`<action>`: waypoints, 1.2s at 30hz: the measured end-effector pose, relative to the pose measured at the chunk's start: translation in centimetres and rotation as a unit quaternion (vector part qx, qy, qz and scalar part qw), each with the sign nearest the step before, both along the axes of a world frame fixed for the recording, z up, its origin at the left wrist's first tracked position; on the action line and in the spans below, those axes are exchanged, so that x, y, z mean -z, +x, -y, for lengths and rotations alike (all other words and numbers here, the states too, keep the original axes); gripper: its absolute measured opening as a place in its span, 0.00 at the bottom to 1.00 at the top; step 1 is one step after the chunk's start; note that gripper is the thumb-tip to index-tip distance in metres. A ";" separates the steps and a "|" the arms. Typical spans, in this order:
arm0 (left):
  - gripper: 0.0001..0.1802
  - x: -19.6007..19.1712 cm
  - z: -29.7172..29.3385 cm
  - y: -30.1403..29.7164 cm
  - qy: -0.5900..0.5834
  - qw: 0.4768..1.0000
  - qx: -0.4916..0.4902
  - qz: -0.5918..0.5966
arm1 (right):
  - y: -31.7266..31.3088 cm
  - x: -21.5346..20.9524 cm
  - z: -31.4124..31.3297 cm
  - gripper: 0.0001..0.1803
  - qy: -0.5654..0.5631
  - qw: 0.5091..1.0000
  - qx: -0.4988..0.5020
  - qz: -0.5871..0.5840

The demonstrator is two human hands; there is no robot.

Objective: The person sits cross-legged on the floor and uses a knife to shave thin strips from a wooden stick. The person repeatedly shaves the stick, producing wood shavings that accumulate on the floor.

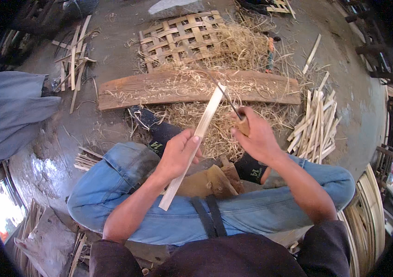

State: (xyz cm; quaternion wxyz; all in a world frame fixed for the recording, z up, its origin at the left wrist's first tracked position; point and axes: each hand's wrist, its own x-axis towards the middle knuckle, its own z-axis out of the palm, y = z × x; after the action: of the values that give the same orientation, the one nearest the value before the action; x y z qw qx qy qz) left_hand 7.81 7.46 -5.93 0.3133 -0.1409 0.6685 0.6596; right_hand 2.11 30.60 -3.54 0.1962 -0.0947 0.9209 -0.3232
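A pale, flat wooden strip (208, 114) slants across the middle, gripped partway along by my left hand (179, 152), thumb on top. Its lower end hangs over my lap, and its upper end reaches the wooden plank (159, 87). My right hand (256, 134) is closed round the wooden handle (243, 124) of a knife. The thin dark knife blade (226, 96) points up and left, close beside the strip's upper end; whether it touches the strip I cannot tell. Curled shavings lie on the plank around the blade.
Beyond the plank lies a woven lattice panel (180, 37) beside heaped shavings (242, 46). Cut strips (315, 122) are piled at right, with more strips (77, 57) at far left. A grey cloth (12, 111) hangs at left. My crossed legs in jeans (261, 212) fill the near side.
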 end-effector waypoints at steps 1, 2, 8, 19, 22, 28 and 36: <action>0.18 -0.1 0.1 0.1 -0.009 1.000 -0.001 -0.007 | -0.1 0.3 -0.4 0.22 0.056 0.997 -0.038 -0.030; 0.19 -0.2 -0.2 0.0 -0.012 1.000 0.003 -0.013 | 0.2 0.6 -0.7 0.21 0.062 0.994 -0.076 -0.042; 0.18 -1.8 -0.4 0.8 -0.019 1.000 -0.011 0.008 | -0.3 2.1 -3.1 0.18 0.122 0.991 -0.056 -0.015; 0.18 -1.6 0.9 0.4 -0.009 0.999 -0.032 0.022 | -1.6 2.8 -4.1 0.18 0.087 0.996 -0.002 -0.033; 0.21 -1.6 0.8 0.6 0.023 0.998 -0.041 0.038 | 0.3 0.8 -2.9 0.19 0.030 0.993 -0.099 -0.064; 0.25 -1.7 1.5 0.6 0.091 0.994 -0.045 0.036 | -0.6 0.8 -3.3 0.22 0.080 0.997 -0.015 0.002; 0.25 -2.1 1.5 0.7 0.213 0.975 -0.050 0.047 | 0.1 0.6 -2.9 0.24 0.053 0.998 -0.043 0.001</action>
State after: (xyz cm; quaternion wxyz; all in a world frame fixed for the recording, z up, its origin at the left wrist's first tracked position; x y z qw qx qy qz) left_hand 8.55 5.98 -3.84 0.3336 -0.1354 0.4896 0.7942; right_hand 2.25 33.51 -4.14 0.2157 -0.1234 0.9316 -0.2653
